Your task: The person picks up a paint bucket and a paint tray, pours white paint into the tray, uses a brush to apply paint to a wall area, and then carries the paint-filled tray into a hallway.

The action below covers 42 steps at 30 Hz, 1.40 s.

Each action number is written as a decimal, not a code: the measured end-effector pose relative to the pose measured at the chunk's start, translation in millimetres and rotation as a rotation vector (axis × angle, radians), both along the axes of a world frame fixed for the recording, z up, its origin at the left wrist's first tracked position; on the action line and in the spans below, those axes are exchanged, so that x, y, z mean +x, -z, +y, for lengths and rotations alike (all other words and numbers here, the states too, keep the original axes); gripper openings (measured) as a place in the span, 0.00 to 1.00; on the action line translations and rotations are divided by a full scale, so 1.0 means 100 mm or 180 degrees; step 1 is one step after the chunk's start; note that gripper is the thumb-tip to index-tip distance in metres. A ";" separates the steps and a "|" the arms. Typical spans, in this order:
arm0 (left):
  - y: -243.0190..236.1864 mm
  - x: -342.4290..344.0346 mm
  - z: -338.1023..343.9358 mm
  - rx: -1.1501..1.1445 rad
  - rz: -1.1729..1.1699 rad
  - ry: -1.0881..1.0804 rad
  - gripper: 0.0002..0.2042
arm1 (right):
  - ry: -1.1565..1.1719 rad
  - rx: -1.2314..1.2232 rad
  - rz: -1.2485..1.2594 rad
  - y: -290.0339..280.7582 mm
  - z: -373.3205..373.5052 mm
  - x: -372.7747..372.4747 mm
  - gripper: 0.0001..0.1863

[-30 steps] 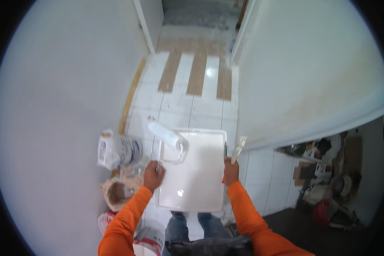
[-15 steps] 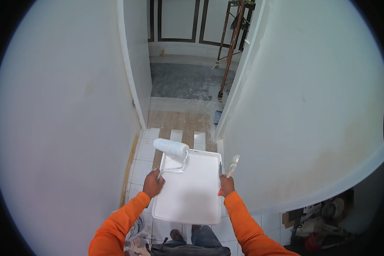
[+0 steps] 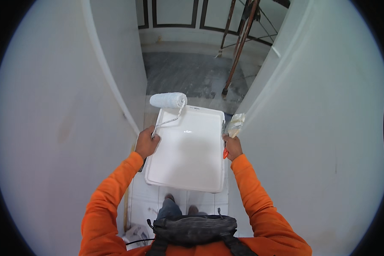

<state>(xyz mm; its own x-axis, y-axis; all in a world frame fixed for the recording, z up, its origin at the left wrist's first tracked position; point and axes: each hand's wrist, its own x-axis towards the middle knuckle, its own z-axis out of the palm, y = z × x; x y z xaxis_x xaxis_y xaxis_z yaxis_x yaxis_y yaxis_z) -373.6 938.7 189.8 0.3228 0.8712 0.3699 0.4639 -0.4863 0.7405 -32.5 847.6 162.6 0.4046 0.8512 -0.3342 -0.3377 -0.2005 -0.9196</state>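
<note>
A white paint tray (image 3: 184,188) is carried in front of my body, with a smooth white, shiny surface inside it. My left hand (image 3: 148,144) is closed on its left edge and on the handle of a paint roller (image 3: 168,100). The white roller sleeve lies across the tray's far left corner. On the right edge, my right hand (image 3: 233,147) grips the tray together with a paintbrush (image 3: 236,124), whose pale bristles point away from me. An orange tool handle (image 3: 225,152) shows beside that hand; its kind is partly hidden.
White walls (image 3: 51,128) flank me on both sides. Ahead lies a doorway with a grey floor (image 3: 183,72) beyond it. A rusty metal scaffold (image 3: 239,51) stands past the opening. White floor tiles (image 3: 179,200) and a crumpled plastic bag (image 3: 136,234) are near my feet.
I have moved forward toward the doorway, and the scaffold looks closer. Tray, roller and brush sit higher in the picture, still in the same hands. The clutter at lower right has left view.
</note>
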 end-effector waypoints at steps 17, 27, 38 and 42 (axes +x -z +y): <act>0.52 -0.43 0.07 0.0474 -0.0164 0.0627 0.09 | 0.0517 0.0867 -0.0904 0.80 -0.30 -0.54 0.18; 0.21 -0.37 0.23 -0.0032 -0.0062 0.0962 0.10 | 0.0644 0.1038 -0.0758 0.44 -0.58 -0.61 0.21; -0.42 1.66 1.51 0.0437 0.0015 0.2274 0.12 | 0.1949 0.0716 -0.1482 -0.34 -0.35 0.62 0.22; -0.47 1.91 1.44 0.0328 0.0077 0.2652 0.13 | 0.2307 0.0469 -0.2033 -0.30 -0.66 0.64 0.21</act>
<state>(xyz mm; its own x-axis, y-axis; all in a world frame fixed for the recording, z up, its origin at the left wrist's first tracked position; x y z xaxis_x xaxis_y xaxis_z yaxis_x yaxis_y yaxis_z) -183.0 1082.3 237.1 0.8545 0.3065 0.4194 -0.0618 -0.7416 0.6680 31.2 781.1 192.7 0.9143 0.3404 0.2197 0.2368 -0.0090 -0.9715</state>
